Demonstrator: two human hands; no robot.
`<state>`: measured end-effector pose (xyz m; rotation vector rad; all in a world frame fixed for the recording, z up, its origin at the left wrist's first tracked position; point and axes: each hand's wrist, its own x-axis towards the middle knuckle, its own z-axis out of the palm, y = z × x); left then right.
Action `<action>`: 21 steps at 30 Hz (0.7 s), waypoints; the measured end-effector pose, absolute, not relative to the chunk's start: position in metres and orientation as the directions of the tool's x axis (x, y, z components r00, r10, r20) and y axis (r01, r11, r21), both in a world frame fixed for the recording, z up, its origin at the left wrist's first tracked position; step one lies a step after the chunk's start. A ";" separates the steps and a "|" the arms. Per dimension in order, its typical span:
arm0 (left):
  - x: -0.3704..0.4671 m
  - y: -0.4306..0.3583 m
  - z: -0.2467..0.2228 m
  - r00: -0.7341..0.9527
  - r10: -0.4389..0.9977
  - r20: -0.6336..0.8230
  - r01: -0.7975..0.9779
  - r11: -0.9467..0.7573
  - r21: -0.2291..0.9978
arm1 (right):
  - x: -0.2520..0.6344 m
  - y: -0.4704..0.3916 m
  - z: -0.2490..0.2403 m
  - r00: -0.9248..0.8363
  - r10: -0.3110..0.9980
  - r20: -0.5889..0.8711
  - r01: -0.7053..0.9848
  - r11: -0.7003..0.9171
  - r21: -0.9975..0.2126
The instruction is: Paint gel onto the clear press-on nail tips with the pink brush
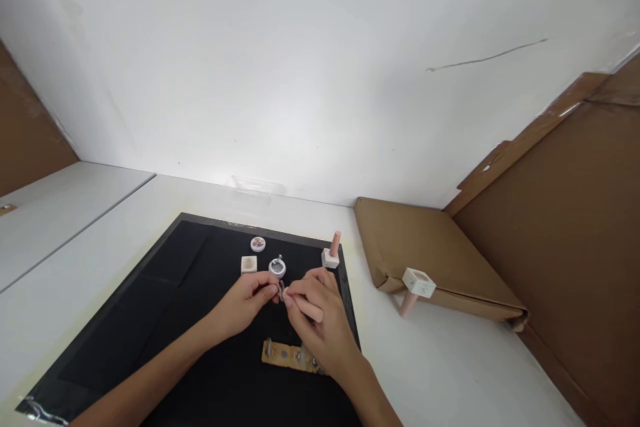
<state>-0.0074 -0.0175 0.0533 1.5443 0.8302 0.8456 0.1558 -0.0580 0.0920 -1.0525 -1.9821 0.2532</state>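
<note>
My left hand [243, 303] pinches a small, clear-looking false nail [281, 289] between thumb and fingers. In my right hand [327, 330] is a nail polish brush, held by its pink cap handle [310, 309]; its tip meets the false nail, though fingers partly hide the contact. Just beyond my left fingers stands a squat white nail polish bottle [249, 265] with no cap on it. A round white pot [277, 268] with silvery contents and a small metallic piece on top sits past my fingertips. Below the hands lies a yellowish strip [283, 355] bearing small stands, its right end hidden by my right hand.
A second round pot [257, 244] with colourful bits is at the back of the black mat [200, 280]. A pink-capped polish bottle [331, 257] stands near the mat's right edge. Another bottle [419, 283] leans upside down against a brown cardboard box [430, 240].
</note>
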 end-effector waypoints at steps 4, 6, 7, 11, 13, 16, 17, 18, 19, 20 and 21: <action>-0.007 -0.018 0.052 0.498 0.864 0.079 0.044 -0.117 0.992 | 0.157 -0.059 0.091 -0.266 0.770 0.580 0.558 0.614 -0.558; -0.007 -0.017 0.052 0.503 0.861 0.082 0.033 -0.115 0.993 | 0.158 -0.059 0.090 -0.239 0.782 0.576 0.558 0.596 -0.578; -0.007 -0.017 0.051 0.505 0.859 0.084 0.028 -0.114 0.993 | 0.158 -0.059 0.090 -0.232 0.789 0.570 0.552 0.589 -0.590; -0.008 -0.016 0.051 0.514 0.852 0.097 0.003 -0.114 0.993 | 0.159 -0.059 0.091 -0.262 0.790 0.554 0.507 0.601 -0.617; -0.009 -0.016 0.051 0.522 0.847 0.101 -0.009 -0.112 0.994 | 0.159 -0.059 0.091 -0.249 0.790 0.560 0.496 0.601 -0.627; -0.009 -0.017 0.052 0.535 0.839 0.102 -0.023 -0.106 0.994 | 0.159 -0.059 0.091 -0.206 0.804 0.558 0.484 0.579 -0.656; -0.009 -0.018 0.052 0.539 0.836 0.102 -0.027 -0.104 0.994 | 0.160 -0.059 0.091 -0.207 0.804 0.557 0.477 0.580 -0.660; -0.009 -0.018 0.052 0.543 0.834 0.103 -0.031 -0.102 0.994 | 0.160 -0.059 0.091 -0.219 0.800 0.558 0.468 0.588 -0.660; -0.009 -0.018 0.052 0.546 0.831 0.103 -0.036 -0.100 0.994 | 0.160 -0.059 0.091 -0.236 0.793 0.562 0.460 0.600 -0.654; -0.009 -0.018 0.052 0.550 0.829 0.103 -0.040 -0.096 0.995 | 0.160 -0.059 0.091 -0.248 0.786 0.567 0.452 0.611 -0.650; -0.009 -0.018 0.052 0.553 0.827 0.102 -0.046 -0.092 0.995 | 0.161 -0.059 0.091 -0.252 0.780 0.573 0.445 0.619 -0.647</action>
